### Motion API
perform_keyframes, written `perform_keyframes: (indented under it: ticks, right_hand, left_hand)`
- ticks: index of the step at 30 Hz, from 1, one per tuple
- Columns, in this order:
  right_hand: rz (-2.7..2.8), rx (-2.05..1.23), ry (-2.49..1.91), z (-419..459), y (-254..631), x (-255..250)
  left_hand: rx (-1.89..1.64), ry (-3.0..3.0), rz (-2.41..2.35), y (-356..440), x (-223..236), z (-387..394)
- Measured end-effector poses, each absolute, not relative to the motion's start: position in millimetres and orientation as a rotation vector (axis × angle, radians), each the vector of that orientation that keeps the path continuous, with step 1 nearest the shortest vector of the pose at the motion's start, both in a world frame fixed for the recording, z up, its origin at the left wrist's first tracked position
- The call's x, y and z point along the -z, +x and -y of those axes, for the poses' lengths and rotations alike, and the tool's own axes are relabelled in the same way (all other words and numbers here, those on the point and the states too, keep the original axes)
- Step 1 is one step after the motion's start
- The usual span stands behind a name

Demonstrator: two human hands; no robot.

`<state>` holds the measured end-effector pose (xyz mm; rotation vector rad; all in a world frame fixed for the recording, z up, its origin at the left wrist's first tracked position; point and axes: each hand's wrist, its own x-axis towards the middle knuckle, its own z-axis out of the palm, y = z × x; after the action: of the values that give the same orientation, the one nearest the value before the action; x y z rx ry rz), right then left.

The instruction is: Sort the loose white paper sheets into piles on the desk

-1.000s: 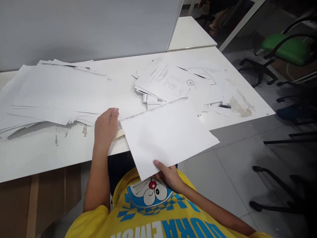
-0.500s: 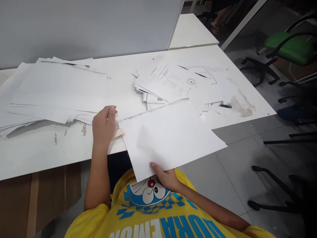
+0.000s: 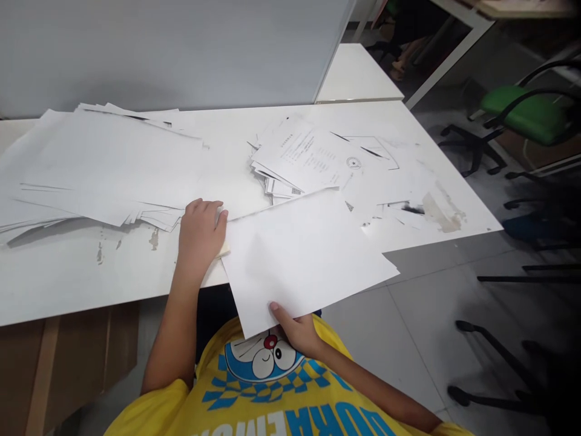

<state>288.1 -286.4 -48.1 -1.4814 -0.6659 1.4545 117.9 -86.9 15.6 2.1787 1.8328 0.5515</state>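
Observation:
My right hand (image 3: 297, 330) grips the lower edge of several white paper sheets (image 3: 308, 254), thumb on top and fingers underneath. The sheets are tilted, blank on the side facing me, and overhang the table's front edge. My left hand (image 3: 200, 233) is at their upper left corner, thumb and curled fingers closed around a bit of white paper. Beneath that hand a small pale yellow object (image 3: 224, 249) shows only in part. Beyond the sheets lies a messy pile of printed papers (image 3: 302, 154), the top one bearing a round stamp.
A large stack of blank-looking paper (image 3: 109, 163) spreads across the left of the white table (image 3: 136, 266). A grey partition (image 3: 172, 48) stands behind. Brown cardboard (image 3: 77, 363) is below the table, and a green chair (image 3: 521, 112) stands on the right.
My left hand has moved right to the sheets' corner, its fingers reaching further out. The sheets have shifted slightly left and down, still in my right hand. The view has tilted a little.

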Motion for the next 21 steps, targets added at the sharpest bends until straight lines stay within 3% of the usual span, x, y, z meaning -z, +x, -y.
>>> perform_keyframes:
  ticks: [11, 21]
  right_hand:
    - [0.755, -1.575, -1.507, 277.4, 299.4, 53.9]
    - [0.762, -1.499, -1.644, 272.8, 288.4, 28.5]
  left_hand:
    - [-0.475, 2.378, -1.778, 121.3, -16.1, 89.8]
    - [-0.515, 2.374, -1.742, 120.2, -12.5, 86.8]
